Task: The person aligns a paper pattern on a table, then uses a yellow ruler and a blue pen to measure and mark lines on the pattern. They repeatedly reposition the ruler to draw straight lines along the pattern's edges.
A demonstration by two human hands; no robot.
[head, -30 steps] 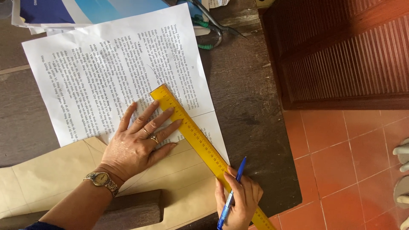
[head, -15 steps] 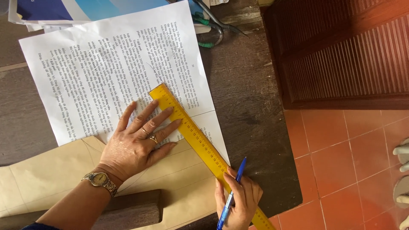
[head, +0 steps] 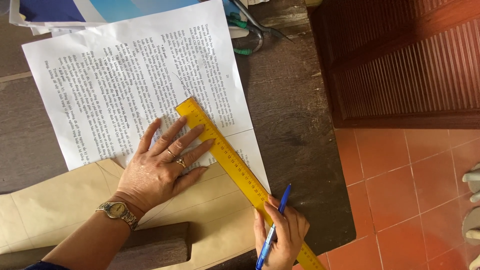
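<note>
A yellow ruler (head: 227,157) lies diagonally across a printed white sheet (head: 120,85) and a tan brown paper (head: 70,205) on a dark wooden table (head: 295,150). My left hand (head: 160,167) lies flat, fingers spread, on the papers, its fingertips touching the ruler's left edge. It wears a ring and a wristwatch. My right hand (head: 280,235) grips a blue pen (head: 272,230) beside the ruler's lower end, touching the ruler there.
Scissors with green handles (head: 250,30) lie at the table's far edge. Blue and white papers (head: 75,10) sit at the top left. A wooden block (head: 160,245) rests near my left forearm. Red floor tiles (head: 405,200) and a dark louvred wooden door (head: 400,60) are to the right.
The view has shifted slightly; both hands, the ruler and the pen stay in nearly the same places.
</note>
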